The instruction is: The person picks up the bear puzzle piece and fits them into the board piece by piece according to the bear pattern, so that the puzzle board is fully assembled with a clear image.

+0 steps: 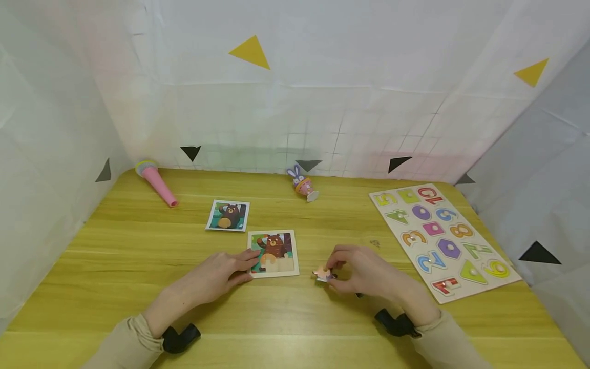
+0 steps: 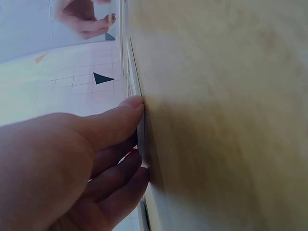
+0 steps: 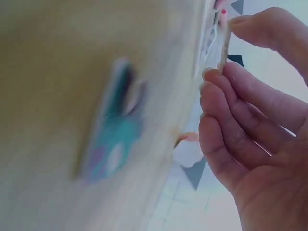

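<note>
A small bear jigsaw puzzle [image 1: 278, 251] lies in a pale square frame, with bare backing showing along its lower right. My left hand [image 1: 226, 271] rests at the frame's left edge, the thumb near the lower corner and the forefinger over the side. To the right of the puzzle, my right hand [image 1: 361, 269] pinches a jigsaw piece [image 1: 323, 273] between thumb and fingers. That piece [image 3: 225, 48] is seen edge-on in the right wrist view. A second jigsaw piece [image 3: 113, 130], teal and blurred, lies on the table below the hand.
A bear picture card [image 1: 228, 216] lies behind the puzzle to the left. Farther back are a pink toy microphone [image 1: 157, 182] and a rabbit-eared toy [image 1: 302, 184]. A wooden number-and-shape board [image 1: 444, 241] occupies the right side. White sheeting [image 1: 295, 113] encloses the table's back and sides.
</note>
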`<state>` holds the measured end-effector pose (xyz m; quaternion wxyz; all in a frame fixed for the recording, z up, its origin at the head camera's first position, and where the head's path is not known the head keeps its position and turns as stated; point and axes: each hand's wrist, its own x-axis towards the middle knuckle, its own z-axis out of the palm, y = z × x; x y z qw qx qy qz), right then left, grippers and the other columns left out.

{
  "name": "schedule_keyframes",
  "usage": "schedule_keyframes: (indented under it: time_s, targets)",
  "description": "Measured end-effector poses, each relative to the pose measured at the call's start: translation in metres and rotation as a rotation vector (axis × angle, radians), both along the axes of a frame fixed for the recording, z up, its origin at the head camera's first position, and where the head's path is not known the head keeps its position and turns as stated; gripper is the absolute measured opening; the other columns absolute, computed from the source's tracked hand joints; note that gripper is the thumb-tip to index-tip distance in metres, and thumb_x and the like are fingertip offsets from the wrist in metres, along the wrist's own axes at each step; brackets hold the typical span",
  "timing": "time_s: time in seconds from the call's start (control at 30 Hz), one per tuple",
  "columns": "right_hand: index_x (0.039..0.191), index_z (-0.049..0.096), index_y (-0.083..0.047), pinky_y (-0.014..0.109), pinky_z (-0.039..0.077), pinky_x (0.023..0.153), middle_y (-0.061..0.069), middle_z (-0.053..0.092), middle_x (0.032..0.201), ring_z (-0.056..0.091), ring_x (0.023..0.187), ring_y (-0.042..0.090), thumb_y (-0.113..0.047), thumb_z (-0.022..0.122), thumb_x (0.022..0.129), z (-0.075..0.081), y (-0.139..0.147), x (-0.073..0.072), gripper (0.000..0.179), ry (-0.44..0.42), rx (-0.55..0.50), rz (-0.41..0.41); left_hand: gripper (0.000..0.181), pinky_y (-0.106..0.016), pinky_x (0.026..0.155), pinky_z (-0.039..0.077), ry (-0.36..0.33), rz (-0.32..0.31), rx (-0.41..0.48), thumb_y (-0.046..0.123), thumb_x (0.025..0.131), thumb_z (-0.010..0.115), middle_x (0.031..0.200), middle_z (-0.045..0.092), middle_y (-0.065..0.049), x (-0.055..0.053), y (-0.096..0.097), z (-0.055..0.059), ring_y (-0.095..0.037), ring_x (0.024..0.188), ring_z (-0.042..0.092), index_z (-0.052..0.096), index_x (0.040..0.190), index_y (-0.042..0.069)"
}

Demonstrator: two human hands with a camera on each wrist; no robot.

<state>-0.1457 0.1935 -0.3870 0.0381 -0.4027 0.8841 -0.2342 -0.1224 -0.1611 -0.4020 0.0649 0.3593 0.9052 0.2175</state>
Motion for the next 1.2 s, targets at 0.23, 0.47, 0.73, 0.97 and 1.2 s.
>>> schedule_keyframes:
  time_s: [0.23,0.47,0.73,0.97,1.2]
  targets:
    - [0.094,0.07,-0.021,0.02,0.051,0.072,-0.014,0.062,0.091,0.058,0.082,0.002,-0.025,0.079,0.082,0.005,-0.029,-0.004,0.015,0.019,0.014,0.024,0.044,-0.04,0.092,0.056,0.006,-0.004,-0.009,0.018,0.1,0.061,0.148,0.05,-0.017,0.0,0.0,0.0,-0.034,0.124,0.059,0.056,0.14,0.001]
    - [0.093,0.071,-0.019,0.017,0.05,0.071,-0.01,0.062,0.092,0.056,0.081,0.003,-0.023,0.076,0.083,0.001,-0.062,-0.012,0.012,0.028,0.016,0.077,0.043,-0.04,0.093,0.056,0.004,-0.004,-0.013,0.018,0.1,0.061,0.148,0.05,-0.016,0.0,0.0,0.001,-0.034,0.12,0.061,0.056,0.14,0.002]
    - [0.095,0.072,-0.016,0.016,0.047,0.069,-0.007,0.061,0.091,0.053,0.076,0.004,-0.021,0.075,0.082,-0.003,-0.086,-0.02,0.014,0.051,0.026,0.113,0.041,-0.04,0.093,0.055,0.029,0.0,-0.005,0.019,0.1,0.062,0.147,0.052,-0.015,0.0,0.001,-0.001,-0.034,0.12,0.061,0.059,0.138,0.002]
    - [0.1,0.074,-0.012,0.016,0.047,0.069,-0.003,0.062,0.095,0.052,0.077,0.005,-0.022,0.076,0.085,-0.005,-0.092,-0.022,0.018,0.091,0.059,0.141,0.041,-0.04,0.092,0.056,0.034,0.003,-0.007,0.019,0.101,0.06,0.147,0.051,-0.014,0.0,0.001,-0.002,-0.034,0.115,0.064,0.058,0.139,0.003]
    - [0.102,0.074,-0.012,0.017,0.047,0.07,-0.003,0.061,0.096,0.051,0.078,0.005,-0.024,0.076,0.09,-0.009,-0.093,-0.023,0.017,0.123,0.075,0.152,0.042,-0.039,0.09,0.057,0.027,0.006,-0.022,0.019,0.101,0.06,0.147,0.051,-0.015,0.0,0.002,-0.001,-0.033,0.109,0.068,0.058,0.139,0.003]
